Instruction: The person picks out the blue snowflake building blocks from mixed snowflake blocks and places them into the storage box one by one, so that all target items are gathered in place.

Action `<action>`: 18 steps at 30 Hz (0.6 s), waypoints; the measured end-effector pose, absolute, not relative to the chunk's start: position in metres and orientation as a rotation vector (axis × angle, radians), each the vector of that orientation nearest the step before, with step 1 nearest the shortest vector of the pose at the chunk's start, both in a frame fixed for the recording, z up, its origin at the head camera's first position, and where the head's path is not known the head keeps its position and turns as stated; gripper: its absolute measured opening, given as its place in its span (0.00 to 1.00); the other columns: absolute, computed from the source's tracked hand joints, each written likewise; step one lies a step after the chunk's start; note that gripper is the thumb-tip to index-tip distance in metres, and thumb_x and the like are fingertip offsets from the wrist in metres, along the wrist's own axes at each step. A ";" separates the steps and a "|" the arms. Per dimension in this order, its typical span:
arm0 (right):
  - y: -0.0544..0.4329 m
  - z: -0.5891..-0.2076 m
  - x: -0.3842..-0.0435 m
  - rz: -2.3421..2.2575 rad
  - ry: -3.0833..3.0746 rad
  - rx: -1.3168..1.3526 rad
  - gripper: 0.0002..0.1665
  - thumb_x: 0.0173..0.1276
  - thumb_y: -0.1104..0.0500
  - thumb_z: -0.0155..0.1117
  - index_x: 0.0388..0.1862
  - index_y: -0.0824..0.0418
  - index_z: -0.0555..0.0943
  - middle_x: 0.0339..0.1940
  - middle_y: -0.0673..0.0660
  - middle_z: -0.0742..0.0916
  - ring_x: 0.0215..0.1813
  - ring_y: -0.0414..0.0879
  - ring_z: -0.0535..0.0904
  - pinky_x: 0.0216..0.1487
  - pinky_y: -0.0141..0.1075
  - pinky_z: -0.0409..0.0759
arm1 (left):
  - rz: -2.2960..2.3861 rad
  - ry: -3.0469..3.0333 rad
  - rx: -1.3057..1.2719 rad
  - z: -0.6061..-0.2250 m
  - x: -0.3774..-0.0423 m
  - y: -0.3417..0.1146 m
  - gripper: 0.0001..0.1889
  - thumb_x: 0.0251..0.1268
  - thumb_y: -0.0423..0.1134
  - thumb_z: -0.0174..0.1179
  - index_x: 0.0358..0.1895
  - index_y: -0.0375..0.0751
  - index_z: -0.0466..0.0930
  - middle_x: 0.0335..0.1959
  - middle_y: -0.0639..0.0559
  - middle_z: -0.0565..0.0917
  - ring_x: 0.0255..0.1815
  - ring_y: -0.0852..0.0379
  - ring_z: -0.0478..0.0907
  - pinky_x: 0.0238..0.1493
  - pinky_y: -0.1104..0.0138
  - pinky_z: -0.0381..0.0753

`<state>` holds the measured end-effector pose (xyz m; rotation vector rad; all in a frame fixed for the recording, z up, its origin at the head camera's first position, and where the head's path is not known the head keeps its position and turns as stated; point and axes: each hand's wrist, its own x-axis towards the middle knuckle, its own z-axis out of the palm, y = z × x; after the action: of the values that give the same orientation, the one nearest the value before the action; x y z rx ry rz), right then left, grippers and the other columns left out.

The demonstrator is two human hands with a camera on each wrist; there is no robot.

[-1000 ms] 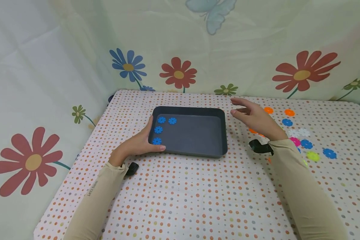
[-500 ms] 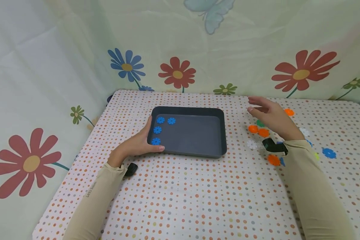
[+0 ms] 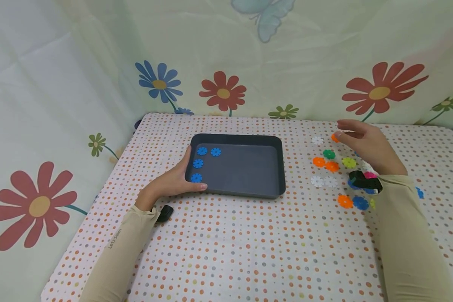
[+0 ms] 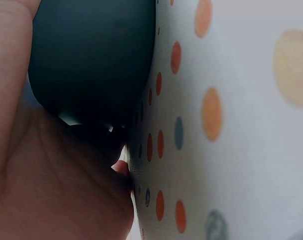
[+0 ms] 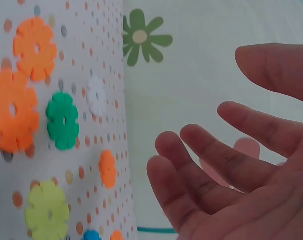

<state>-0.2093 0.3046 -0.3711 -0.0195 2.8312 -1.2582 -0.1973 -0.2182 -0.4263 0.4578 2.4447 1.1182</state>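
Note:
A dark grey rectangular tray (image 3: 245,170) lies on the table, with several blue notched plastic discs (image 3: 198,163) along its left side. My left hand (image 3: 172,181) grips the tray's left end, its thumb over the front rim. In the left wrist view the palm (image 4: 66,185) lies close against the dark tray wall (image 4: 94,55). Over the scattered discs at the right hovers my right hand (image 3: 375,147), its fingers loosely extended and holding nothing. Near its fingertips in the head view is an orange disc (image 3: 335,138). A green disc (image 5: 63,120) shows in the right wrist view.
Loose notched discs lie right of the tray: white (image 3: 317,181), yellow-green (image 3: 349,162), blue (image 3: 360,203) and orange (image 3: 345,201). The right forearm (image 3: 411,235) covers part of the group. A flowered curtain (image 3: 298,63) hangs behind the dotted tabletop (image 3: 241,247).
My right hand has moved rightward from beside the tray to above the loose discs, uncovering several of them. The left hand keeps its hold on the tray.

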 end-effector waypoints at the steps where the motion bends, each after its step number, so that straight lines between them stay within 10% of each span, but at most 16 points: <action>1: 0.307 -0.371 -0.209 -1.254 2.836 -0.005 0.46 0.85 0.37 0.54 0.87 0.66 0.60 0.79 0.74 0.70 0.75 0.74 0.64 0.68 0.73 0.66 | 1.121 2.444 0.454 -0.426 -0.197 -0.219 0.75 0.60 0.67 0.75 0.86 0.56 0.15 0.88 0.53 0.26 0.88 0.45 0.35 0.81 0.39 0.51; 18: 0.347 -0.387 -0.210 -0.997 2.924 0.224 0.35 0.85 0.55 0.58 0.77 0.80 0.65 0.71 0.83 0.70 0.67 0.79 0.65 0.66 0.73 0.68 | 1.124 2.448 0.455 -0.427 -0.197 -0.218 0.76 0.59 0.68 0.76 0.86 0.56 0.15 0.88 0.54 0.26 0.88 0.45 0.36 0.81 0.40 0.52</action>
<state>-0.2102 0.3467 -0.3868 0.2240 2.9240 -0.9973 -0.1973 -0.2180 -0.4268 0.4555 2.4479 1.1240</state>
